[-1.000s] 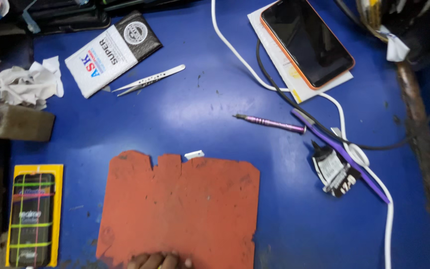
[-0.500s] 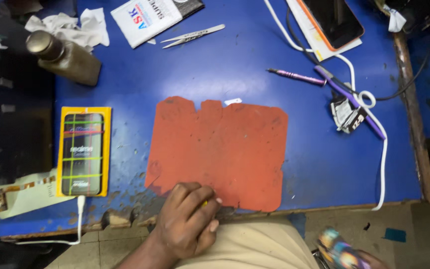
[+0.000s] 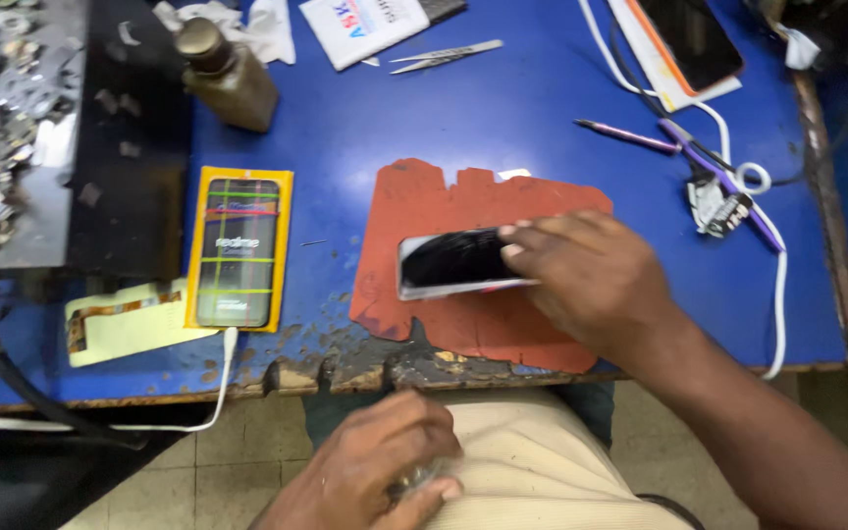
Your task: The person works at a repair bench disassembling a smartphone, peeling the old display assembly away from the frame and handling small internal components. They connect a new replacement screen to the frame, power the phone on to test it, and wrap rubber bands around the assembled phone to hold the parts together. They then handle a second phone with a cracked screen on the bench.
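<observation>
I see 1 container on the blue worktop [image 3: 503,108]: a grimy brown bottle with a round cap [image 3: 226,74], upright at top left, just beside crumpled white tissue [image 3: 247,22]. Contents not visible, can't tell. Dark tray at far left [image 3: 61,137] carries scattered small parts.

Black-screened smartphone with a pale frame [image 3: 449,263] lies flat, long side left-right, on the worn red-orange rubber mat [image 3: 424,196] at the front middle of the worktop. My right hand [image 3: 591,280] covers its right end. Fingers [image 3: 532,234] lie close together, flat across the phone's right edge, top one on the upper corner, lower ones over the bottom edge. Whether the thumb grips underneath, can't tell. Left 2/3 of the screen is exposed.

My left hand [image 3: 375,471] is below the worktop edge, on my lap over beige cloth, fingers curled shut around something small and shiny; what it is, can't tell.

Nearby: a second phone in a yellow-bordered package [image 3: 239,247] left of the mat, steel tweezers [image 3: 444,56] at the top, a purple pen [image 3: 625,135], a white cable [image 3: 777,294] and a third phone on an orange-edged sheet [image 3: 689,39] at top right.
</observation>
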`<state>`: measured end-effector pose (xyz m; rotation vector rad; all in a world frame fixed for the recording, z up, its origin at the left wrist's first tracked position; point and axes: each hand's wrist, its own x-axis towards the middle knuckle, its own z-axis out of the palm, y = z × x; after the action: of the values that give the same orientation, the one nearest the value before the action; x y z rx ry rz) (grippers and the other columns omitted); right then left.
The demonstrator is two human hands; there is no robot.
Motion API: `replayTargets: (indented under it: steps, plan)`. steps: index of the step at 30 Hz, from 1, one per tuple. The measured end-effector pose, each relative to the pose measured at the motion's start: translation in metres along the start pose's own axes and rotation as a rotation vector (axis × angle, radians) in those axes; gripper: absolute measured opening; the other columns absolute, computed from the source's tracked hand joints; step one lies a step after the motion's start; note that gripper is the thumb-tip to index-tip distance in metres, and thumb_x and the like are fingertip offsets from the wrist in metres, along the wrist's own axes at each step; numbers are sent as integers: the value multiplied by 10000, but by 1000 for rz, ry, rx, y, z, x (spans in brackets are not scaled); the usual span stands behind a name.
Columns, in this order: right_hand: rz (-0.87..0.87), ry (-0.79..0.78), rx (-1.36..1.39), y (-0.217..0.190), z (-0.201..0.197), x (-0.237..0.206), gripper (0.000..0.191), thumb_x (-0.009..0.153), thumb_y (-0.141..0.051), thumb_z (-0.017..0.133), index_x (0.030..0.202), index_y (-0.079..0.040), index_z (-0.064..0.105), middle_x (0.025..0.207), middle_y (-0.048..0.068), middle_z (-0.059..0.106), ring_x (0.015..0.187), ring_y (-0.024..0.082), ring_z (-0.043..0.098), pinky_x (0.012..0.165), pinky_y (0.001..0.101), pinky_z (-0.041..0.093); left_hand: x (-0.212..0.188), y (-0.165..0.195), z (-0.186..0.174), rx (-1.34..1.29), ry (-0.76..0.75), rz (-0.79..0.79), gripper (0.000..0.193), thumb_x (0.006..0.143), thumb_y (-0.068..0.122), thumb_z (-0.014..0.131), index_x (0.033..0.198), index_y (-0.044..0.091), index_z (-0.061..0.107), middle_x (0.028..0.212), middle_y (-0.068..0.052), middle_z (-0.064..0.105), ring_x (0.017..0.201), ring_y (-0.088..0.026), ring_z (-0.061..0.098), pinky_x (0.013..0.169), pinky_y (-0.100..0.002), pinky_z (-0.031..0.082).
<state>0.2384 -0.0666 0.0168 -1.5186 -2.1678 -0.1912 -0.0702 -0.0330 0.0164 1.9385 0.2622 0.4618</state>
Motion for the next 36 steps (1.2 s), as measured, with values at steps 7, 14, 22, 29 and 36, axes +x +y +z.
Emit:
replayTargets:
  steps: [7, 14, 22, 29, 36]
  plan:
    - [-107, -207, 33, -6, 7, 24, 335, 782, -128, 758, 1117, -111, 751, 1294, 57, 692, 1267, 288, 591, 1062, 553, 451, -8, 3, -20, -169, -74, -57, 229, 973, 208, 772, 1062, 25, 667, 1095, -94, 647, 1089, -261, 678, 936, -378, 556]
    - [240, -267, 1016, -39, 5, -21, 564, 868, -209, 761, 1373, -17, 600, 1411, 154, 640, 1414, 268, 548, 1176, 443, 396, 41, 2, -16, -34, -157, 130, 200, 1016, 211, 753, 1107, 53, 671, 1151, -89, 629, 1130, -268, 662, 988, -405, 545]
    - [824, -640, 1465, -17, 3, -97, 391, 1023, -329, 663, 975, 26, 819, 811, 117, 780, 641, 191, 631, 586, 330, 489, 58, -10, -37, 13, 194, 170, 170, 968, 87, 733, 1099, 9, 657, 1166, -130, 662, 1059, -267, 725, 909, -404, 612]
    - [660, 250, 1717, 13, 4, -129, 406, 1039, -370, 633, 898, -13, 762, 853, 64, 669, 760, 117, 590, 687, 335, 450, 58, -24, -33, -288, 394, -146, 202, 1001, 51, 654, 1192, -12, 655, 1178, -181, 633, 1080, -265, 763, 944, -363, 651]
    - [199, 280, 2323, 42, 12, -98, 389, 1098, -390, 512, 955, -112, 743, 784, 49, 675, 739, 211, 586, 903, 517, 433, 67, -35, -26, -86, 262, -281, 410, 887, 106, 784, 1271, 26, 664, 1076, -95, 716, 933, -187, 737, 807, -291, 578]
